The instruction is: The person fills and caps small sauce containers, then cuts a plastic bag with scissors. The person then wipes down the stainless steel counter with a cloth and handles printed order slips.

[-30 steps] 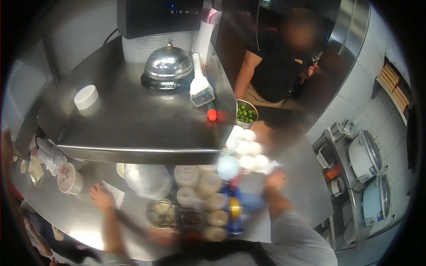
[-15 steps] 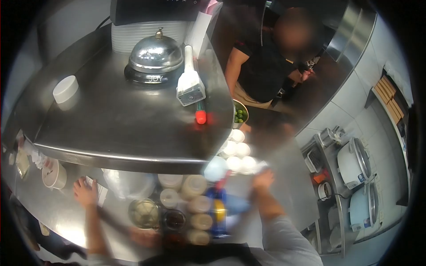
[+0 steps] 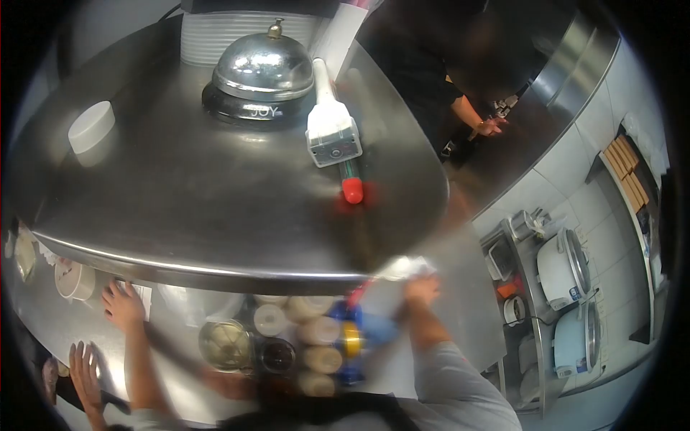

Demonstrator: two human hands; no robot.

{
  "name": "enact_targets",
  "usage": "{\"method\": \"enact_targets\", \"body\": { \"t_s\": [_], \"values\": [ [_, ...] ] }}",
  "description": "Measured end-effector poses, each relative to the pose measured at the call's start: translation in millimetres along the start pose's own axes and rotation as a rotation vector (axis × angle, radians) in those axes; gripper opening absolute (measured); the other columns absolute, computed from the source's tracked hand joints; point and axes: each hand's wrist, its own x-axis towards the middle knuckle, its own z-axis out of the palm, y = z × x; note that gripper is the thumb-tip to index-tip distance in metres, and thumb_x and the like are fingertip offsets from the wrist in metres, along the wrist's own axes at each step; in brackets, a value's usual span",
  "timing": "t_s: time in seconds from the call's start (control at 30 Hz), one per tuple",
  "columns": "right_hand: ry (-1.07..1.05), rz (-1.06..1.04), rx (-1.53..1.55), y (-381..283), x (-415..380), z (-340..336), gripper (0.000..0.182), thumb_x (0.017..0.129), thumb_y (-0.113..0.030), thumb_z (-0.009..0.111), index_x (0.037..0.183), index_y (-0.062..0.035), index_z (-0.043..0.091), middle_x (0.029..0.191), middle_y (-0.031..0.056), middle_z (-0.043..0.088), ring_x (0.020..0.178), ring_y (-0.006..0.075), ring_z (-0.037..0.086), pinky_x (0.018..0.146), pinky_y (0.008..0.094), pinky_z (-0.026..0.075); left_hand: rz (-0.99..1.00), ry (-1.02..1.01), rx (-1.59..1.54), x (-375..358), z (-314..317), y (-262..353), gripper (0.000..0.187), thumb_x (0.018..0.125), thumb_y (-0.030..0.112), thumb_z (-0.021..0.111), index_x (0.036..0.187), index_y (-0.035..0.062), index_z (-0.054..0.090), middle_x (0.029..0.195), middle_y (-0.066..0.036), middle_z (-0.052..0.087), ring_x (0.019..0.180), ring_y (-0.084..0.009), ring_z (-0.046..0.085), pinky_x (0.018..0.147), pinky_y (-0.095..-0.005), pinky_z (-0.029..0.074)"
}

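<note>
My left hand [image 3: 122, 305] lies flat with spread fingers on a paper slip [image 3: 142, 300] on the steel counter [image 3: 72, 327]. To the right, my right hand [image 3: 422, 291] is closed on a white cloth [image 3: 406, 267] at the edge of the overhead steel shelf [image 3: 215, 215]. Between my hands stand several lidded tubs [image 3: 316, 332], a glass jar [image 3: 221, 345] and a blue bottle [image 3: 352, 337], all blurred.
On the shelf sit a chrome bell [image 3: 262, 72], a white hand-held device with a red tip [image 3: 334, 140] and a white lid [image 3: 91, 126]. A person in black [image 3: 467, 86] stands far right. Another person's hand [image 3: 83, 366] rests lower left. A paper cup [image 3: 72, 280] stands left; rice cookers [image 3: 568, 262] stand right.
The view has moved closer under the shelf, which now hides the bowl of green fruit and the white lids. Both my hands shifted slightly left. Another person's hand appeared at lower left.
</note>
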Motion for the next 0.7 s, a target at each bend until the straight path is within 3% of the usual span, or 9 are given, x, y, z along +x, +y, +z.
{"method": "enact_targets", "body": {
  "t_s": [0.27, 0.7],
  "values": [
    [0.006, -0.018, 0.022, 5, 4, 13, 0.05, 0.087, -0.032, 0.043, 0.135, -0.0191, 0.041, 0.137, 0.0159, 0.036, 0.129, 0.0309, 0.028, 0.101, 0.0521, 0.023, -0.012, -0.029, 0.02, 1, 2, 0, 0.048, 0.091, 0.045, 0.041, 0.132, 0.0204, 0.04, 0.135, -0.008, 0.039, 0.129, -0.0245, 0.032, 0.097, -0.0483, 0.031],
    [-0.015, -0.005, 0.06, 1, -3, -7, 0.05, 0.086, -0.031, 0.043, 0.134, -0.0165, 0.042, 0.136, 0.0168, 0.037, 0.129, 0.0318, 0.028, 0.101, 0.0531, 0.022, -0.015, -0.179, 0.113, -3, -20, 9, 0.051, 0.091, 0.04, 0.041, 0.134, 0.0133, 0.036, 0.141, -0.007, 0.032, 0.133, -0.0247, 0.028, 0.1, -0.0469, 0.03]
  ]
}}
